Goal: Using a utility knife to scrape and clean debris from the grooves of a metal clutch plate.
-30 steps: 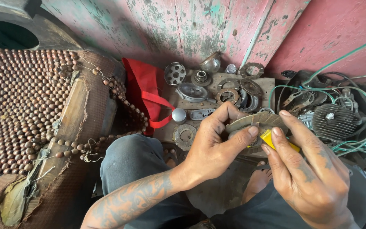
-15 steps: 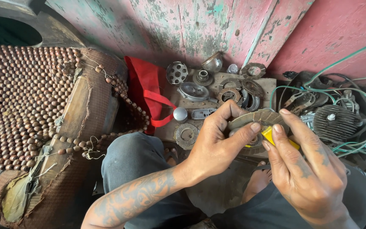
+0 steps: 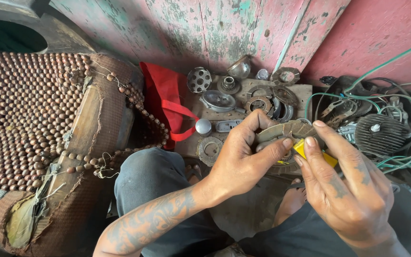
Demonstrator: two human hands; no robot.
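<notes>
My left hand (image 3: 241,159) grips a worn, grey-brown curved metal part (image 3: 288,132), thumb and fingers closed around its rim, held above my lap between my knees. My right hand (image 3: 353,188) pinches a small yellow tool (image 3: 305,148) between fingertips and thumb, its tip set against the inner edge of the part. What kind of tool it is I cannot tell, since my fingers cover most of it.

Risks, as I judge them: the tool is held only at the fingertips, so a slip off the curved edge could drive it into my left thumb, which lies touching the same spot. The part is unsupported — held in one hand over my legs — and a hard push could twist it loose and drop it among the clutter.

Surroundings: just beyond my hands a wooden board (image 3: 305,90) carries loose parts — a perforated drum (image 3: 199,79), a small sprocket (image 3: 228,85), ring-shaped plates (image 3: 259,103), a silver cap (image 3: 203,126). A red bag (image 3: 167,97) leans beside it against the peeling pink wall (image 3: 243,28). To the right, a finned cylinder head (image 3: 377,134) sits tangled in green wires (image 3: 405,157), crowding my right elbow's side. To the left stands a beaded seat cover (image 3: 20,119).
</notes>
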